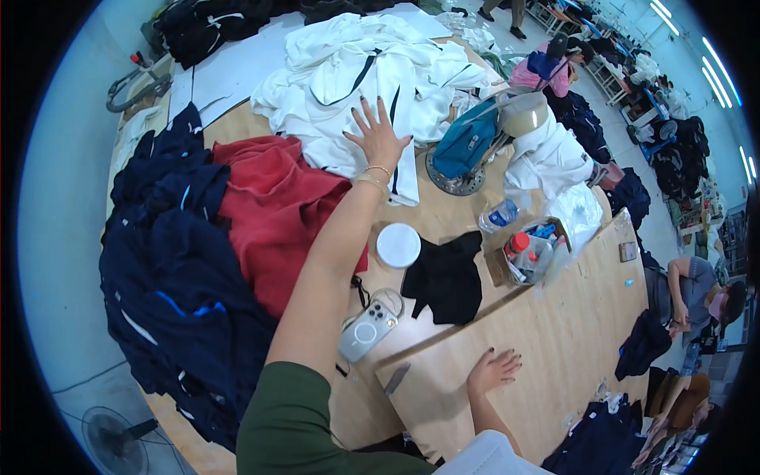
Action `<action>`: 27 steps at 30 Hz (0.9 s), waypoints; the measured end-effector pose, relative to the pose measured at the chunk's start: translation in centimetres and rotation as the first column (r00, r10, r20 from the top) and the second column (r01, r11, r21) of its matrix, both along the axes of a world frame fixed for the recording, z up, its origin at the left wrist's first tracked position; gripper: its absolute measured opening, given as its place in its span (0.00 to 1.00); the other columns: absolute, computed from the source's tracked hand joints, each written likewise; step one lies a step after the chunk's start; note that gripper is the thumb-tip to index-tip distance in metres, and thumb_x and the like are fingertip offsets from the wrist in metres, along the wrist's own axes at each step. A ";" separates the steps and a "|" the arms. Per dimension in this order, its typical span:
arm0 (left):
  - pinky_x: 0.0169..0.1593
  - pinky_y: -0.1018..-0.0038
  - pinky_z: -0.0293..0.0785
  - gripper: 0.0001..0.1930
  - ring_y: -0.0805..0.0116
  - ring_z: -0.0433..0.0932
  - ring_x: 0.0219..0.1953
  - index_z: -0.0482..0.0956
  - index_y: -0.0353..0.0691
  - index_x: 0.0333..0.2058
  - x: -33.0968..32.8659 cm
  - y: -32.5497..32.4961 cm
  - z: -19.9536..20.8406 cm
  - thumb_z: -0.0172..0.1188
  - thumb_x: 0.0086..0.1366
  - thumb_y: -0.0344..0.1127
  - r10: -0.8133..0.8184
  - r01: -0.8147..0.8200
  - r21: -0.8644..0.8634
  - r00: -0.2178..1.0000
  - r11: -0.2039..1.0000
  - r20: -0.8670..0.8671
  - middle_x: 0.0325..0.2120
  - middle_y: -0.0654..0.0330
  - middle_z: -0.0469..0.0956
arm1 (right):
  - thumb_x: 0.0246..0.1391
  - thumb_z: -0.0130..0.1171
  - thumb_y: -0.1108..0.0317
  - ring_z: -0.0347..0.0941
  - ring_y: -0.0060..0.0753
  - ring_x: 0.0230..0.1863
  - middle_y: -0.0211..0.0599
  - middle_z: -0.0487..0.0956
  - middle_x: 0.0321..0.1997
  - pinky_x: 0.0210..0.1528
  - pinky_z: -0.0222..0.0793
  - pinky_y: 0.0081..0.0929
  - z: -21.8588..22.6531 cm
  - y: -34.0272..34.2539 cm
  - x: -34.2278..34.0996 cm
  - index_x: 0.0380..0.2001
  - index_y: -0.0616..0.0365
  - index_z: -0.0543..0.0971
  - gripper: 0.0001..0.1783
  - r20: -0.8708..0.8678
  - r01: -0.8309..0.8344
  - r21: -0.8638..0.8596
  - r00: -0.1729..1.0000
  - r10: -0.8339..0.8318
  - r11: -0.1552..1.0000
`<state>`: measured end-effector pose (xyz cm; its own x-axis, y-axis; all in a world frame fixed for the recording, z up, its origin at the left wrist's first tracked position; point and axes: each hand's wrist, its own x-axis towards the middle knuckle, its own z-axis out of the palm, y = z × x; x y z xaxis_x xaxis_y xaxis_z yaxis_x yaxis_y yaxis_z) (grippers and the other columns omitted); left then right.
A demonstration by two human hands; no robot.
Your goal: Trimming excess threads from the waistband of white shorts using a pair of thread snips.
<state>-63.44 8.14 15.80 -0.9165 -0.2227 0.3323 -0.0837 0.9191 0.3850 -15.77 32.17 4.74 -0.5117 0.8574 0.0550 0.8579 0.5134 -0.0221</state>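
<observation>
My left arm, in a dark green sleeve, reaches far across the table. My left hand [380, 142] is spread flat at the near side of a heap of white garments [340, 71] with dark trim, fingers apart. My right hand [494, 370] rests low over the bare wooden board [554, 332], its fingers stretched out and nothing in them. Left of my left forearm lies a red garment [277, 206], beside a large pile of navy garments [174, 261]. A black cloth piece [447, 277] lies between my hands, beside a round white lid [398, 245].
A phone [369, 331] lies near my left elbow. Farther right stand a teal bag [467, 138] by a round metal base, a plastic bottle [500, 215] and a box of small supplies [532, 252]. Co-workers [542, 67] sit along the right. A fan [115, 439] stands lower left.
</observation>
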 end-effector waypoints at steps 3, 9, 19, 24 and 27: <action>0.55 0.23 0.43 0.58 0.41 0.38 0.69 0.47 0.55 0.68 -3.2 0.5 -2.9 0.71 0.42 0.59 -0.001 0.002 -0.208 1.000 0.978 0.007 0.69 0.53 0.37 | 0.58 0.48 0.53 0.39 0.56 0.73 0.50 0.51 0.71 0.67 0.35 0.62 0.0 0.0 0.7 0.64 0.57 0.58 0.34 -0.012 -0.028 -0.002 1.000 0.028 1.000; 0.56 0.22 0.39 0.37 0.43 0.37 0.70 0.48 0.67 0.68 -6.7 0.5 -6.1 0.46 0.62 0.31 0.062 -0.078 -0.412 0.997 0.908 -0.052 0.71 0.62 0.34 | 0.56 0.49 0.56 0.38 0.55 0.73 0.50 0.52 0.70 0.67 0.32 0.61 0.5 -0.4 -0.2 0.63 0.59 0.58 0.34 -0.020 -0.023 -0.061 1.000 0.022 0.998; 0.50 0.44 0.69 0.51 0.38 0.71 0.53 0.48 0.49 0.66 -12.5 -5.3 -6.1 0.69 0.48 0.47 0.230 -0.294 0.200 0.929 0.935 0.290 0.57 0.33 0.62 | 0.54 0.50 0.59 0.37 0.56 0.73 0.50 0.50 0.71 0.68 0.31 0.60 0.4 0.4 0.3 0.63 0.59 0.57 0.35 0.007 -0.020 -0.037 1.000 0.020 0.999; 0.47 0.61 0.75 0.25 0.43 0.79 0.43 0.82 0.30 0.35 -15.9 -11.4 -5.8 0.63 0.46 0.48 -0.066 -0.016 0.274 0.955 0.962 0.289 0.39 0.38 0.79 | 0.54 0.50 0.59 0.37 0.56 0.73 0.49 0.50 0.71 0.68 0.30 0.60 0.7 0.0 0.0 0.63 0.58 0.57 0.35 -0.020 -0.032 -0.049 0.999 0.031 0.998; 0.40 0.69 0.74 0.26 0.60 0.79 0.36 0.79 0.23 0.40 -16.1 -14.8 -3.0 0.64 0.48 0.42 -0.214 -0.033 0.782 0.954 0.623 0.211 0.37 0.49 0.81 | 0.53 0.50 0.59 0.36 0.56 0.73 0.49 0.49 0.71 0.68 0.29 0.61 0.7 -0.2 -0.2 0.63 0.58 0.57 0.35 -0.041 -0.032 -0.068 0.999 0.029 0.997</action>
